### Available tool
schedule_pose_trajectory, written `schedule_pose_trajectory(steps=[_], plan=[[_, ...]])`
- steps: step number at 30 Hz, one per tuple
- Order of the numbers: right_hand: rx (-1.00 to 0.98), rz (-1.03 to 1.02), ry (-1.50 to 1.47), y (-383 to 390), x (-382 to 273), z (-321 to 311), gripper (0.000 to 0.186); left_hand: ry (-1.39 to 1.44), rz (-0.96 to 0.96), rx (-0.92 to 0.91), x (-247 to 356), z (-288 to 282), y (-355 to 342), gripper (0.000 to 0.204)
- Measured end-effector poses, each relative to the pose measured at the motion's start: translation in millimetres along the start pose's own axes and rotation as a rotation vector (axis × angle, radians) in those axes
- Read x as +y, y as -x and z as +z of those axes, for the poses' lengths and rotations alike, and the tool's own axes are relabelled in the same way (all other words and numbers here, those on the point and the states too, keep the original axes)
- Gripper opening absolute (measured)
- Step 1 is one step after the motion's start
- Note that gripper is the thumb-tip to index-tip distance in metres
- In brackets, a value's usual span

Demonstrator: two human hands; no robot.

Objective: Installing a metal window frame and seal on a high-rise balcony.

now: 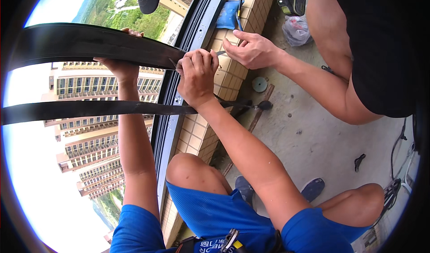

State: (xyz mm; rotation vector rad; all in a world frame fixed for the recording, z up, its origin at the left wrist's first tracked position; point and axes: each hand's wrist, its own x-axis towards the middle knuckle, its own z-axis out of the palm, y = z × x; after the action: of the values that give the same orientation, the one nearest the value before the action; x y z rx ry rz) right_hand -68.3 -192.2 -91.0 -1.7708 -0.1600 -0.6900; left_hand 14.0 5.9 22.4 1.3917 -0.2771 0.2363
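Toward eleven o'clock of the view, the person's left hand reaches outside the window opening and closes its fingers around the upper black strip, a long flat dark bar whose long axis runs nearly level from nine o'clock at the rim to the centre, where its inner end meets the dark window frame. Just right of centre, the right hand is curled shut in a fist at that inner end, pinching a thin metal tool whose tip points toward three o'clock; what kind of tool it is cannot be told. Below it a second black strip lies almost parallel to the first, also running from nine o'clock to the centre, passing behind the right wrist. Both strips hang over open air, with tall apartment blocks far below. At one o'clock from the right hand, a co-worker's hand rests on the tiled sill, loosely bent, its fingers pointing toward nine o'clock and nearly touching the tool's tip. At twelve o'clock a power drill shows beside a blue pouch on the sill. On the concrete floor near three o'clock lie a round grinding disc and a crumpled plastic bag.
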Motion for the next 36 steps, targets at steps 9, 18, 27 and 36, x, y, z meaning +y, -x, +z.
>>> schedule_pose_trajectory(steps=[9, 18, 27, 36], plan=[[0.035, 0.080, -0.274, 19, -34, 5, 0.011, 0.083, -0.017, -0.039, -2, 7, 4, 0.121], [-0.046, 0.385, -0.682, 32, -55, 7, 0.010, 0.078, -0.003, -0.051, -2, 7, 4, 0.122], [-0.262, 0.247, -0.445, 61, -18, -30, 0.047, -0.057, 0.011, 0.027, 8, 21, 10, 0.124], [-0.639, 0.389, -0.247, 24, -17, -22, 0.097, -0.104, 0.042, 0.306, -5, 26, 16, 0.102]])
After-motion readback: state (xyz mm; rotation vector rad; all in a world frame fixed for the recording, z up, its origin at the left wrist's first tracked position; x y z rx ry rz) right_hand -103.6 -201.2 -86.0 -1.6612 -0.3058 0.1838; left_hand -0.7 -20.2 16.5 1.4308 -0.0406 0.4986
